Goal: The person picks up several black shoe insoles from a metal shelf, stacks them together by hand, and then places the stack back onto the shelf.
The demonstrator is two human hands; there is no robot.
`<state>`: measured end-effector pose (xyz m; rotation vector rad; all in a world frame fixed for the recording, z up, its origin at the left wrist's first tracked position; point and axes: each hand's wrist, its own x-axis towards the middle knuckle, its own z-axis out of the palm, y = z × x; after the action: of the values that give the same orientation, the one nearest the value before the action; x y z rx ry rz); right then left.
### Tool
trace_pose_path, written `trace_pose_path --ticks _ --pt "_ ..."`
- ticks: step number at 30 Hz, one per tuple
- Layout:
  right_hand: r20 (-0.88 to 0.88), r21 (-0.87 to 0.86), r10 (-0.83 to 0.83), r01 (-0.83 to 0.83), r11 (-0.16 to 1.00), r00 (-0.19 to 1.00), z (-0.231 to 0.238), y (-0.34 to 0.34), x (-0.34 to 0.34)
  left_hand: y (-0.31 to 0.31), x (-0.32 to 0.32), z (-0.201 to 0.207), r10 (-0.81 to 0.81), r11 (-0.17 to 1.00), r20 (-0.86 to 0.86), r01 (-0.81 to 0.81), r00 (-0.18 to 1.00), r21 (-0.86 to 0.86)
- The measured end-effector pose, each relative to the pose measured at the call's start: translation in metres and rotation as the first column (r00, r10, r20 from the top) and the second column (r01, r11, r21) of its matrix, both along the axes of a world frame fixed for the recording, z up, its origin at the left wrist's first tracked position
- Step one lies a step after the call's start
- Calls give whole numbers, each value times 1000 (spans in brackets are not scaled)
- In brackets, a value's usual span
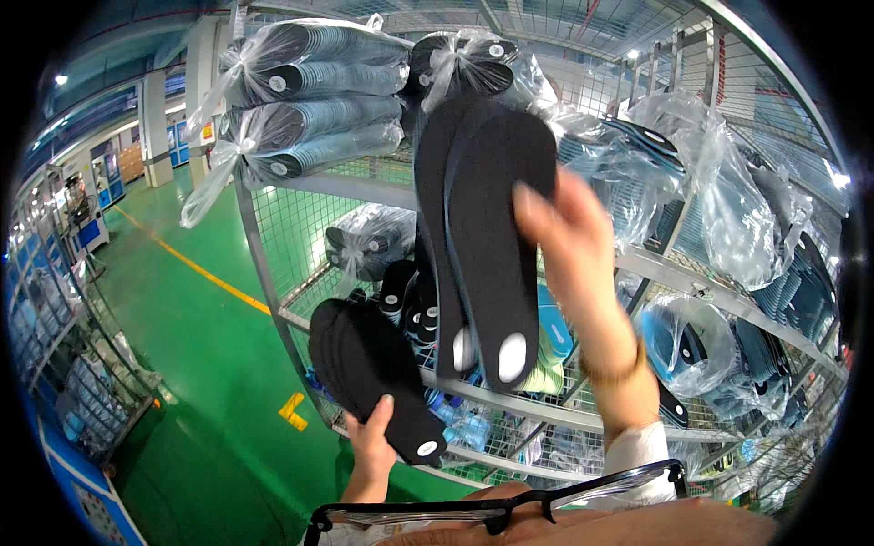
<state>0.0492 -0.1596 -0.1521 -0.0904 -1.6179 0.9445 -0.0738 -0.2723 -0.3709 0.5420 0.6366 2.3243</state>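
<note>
My right hand, a little blurred, grips a pair of black shoe insoles by their right edge near the top. These insoles hang upright in front of the rack, each with a white oval mark at its lower end. Lower and to the left, my left hand is closed round a small stack of black insoles, its thumb lying on top. The stack tilts, with a white mark at its lower right end. My left fingers underneath are hidden.
A metal mesh rack fills the middle and right. Clear bags of stacked insoles lie on its top shelf, and more bagged insoles sit below. Green floor with a yellow line stretches left, where another rack stands. Black-framed glasses cross the lower edge.
</note>
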Motion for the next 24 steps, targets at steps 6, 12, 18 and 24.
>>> trace_pose_path --ticks 6,12,18,24 --pt "449 88 -491 509 856 747 82 158 -72 -12 -16 -16 -2 989 96 16 995 -148" --pt "239 382 -750 651 656 616 91 146 -89 -20 -35 -17 85 988 77 -73 993 -139" --pt "143 229 -543 506 832 828 224 131 37 -4 -32 -13 -14 998 132 22 991 -61" --pt "374 859 -905 442 257 -202 229 242 159 28 -12 5 106 991 -409 -129 906 -28"
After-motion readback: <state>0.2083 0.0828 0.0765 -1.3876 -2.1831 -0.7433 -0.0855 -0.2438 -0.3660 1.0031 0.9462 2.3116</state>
